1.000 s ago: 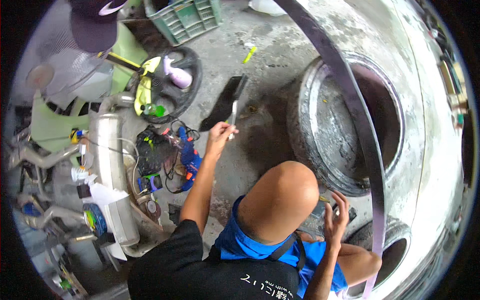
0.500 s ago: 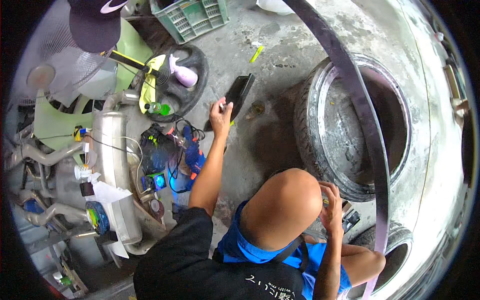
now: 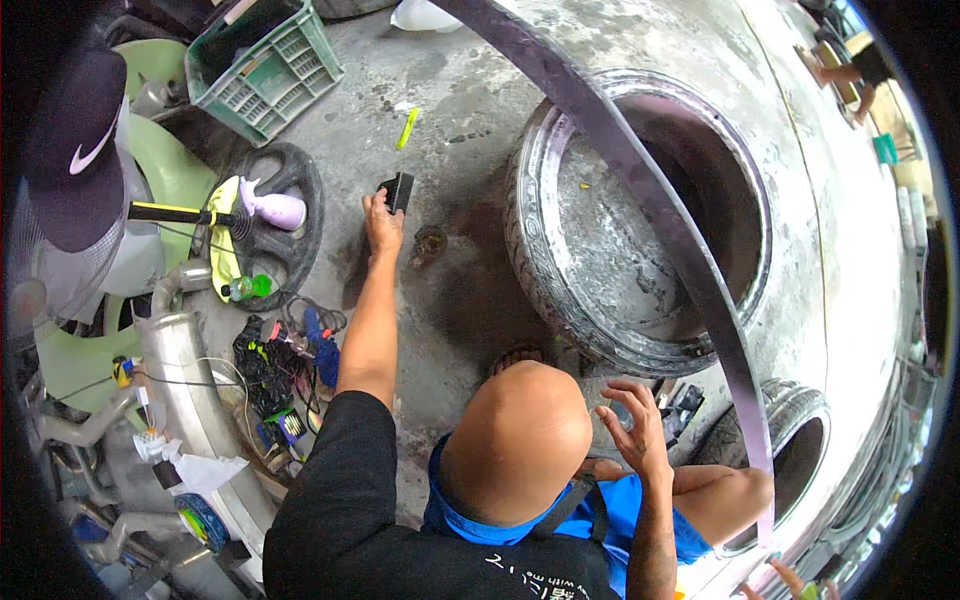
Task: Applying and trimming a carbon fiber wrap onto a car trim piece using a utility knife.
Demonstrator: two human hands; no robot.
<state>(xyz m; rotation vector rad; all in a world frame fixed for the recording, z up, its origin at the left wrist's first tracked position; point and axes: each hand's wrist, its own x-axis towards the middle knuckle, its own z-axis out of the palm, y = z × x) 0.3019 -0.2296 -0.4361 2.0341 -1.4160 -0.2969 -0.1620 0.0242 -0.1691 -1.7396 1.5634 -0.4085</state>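
Note:
My left hand [image 3: 381, 215] is closed on a black oblong tool [image 3: 400, 196], held out over the concrete floor, left of a large tire [image 3: 541, 236]. My right hand [image 3: 630, 425] hangs beside my bare knee [image 3: 515, 440] with fingers apart and curled, holding nothing that shows. A long dark strip [image 3: 650, 205] crosses above the big tire, turning pale purple at its lower end. A smaller tire [image 3: 740, 430] lies at my right. A bright yellow piece [image 3: 408, 128] lies beyond my left hand.
At left are a fan [image 3: 150, 170] with a spray bottle [image 3: 280, 209] on its black base, a metal muffler [image 3: 200, 410], tangled cables and blue tools, and a green crate [image 3: 270, 80]. Another person's legs [image 3: 848, 75] show top right, another person's hand [image 3: 790, 580] bottom right.
The view has shifted. My left hand has reached farther forward, and the black tool in it is turned differently. My right hand has moved slightly out from the knee.

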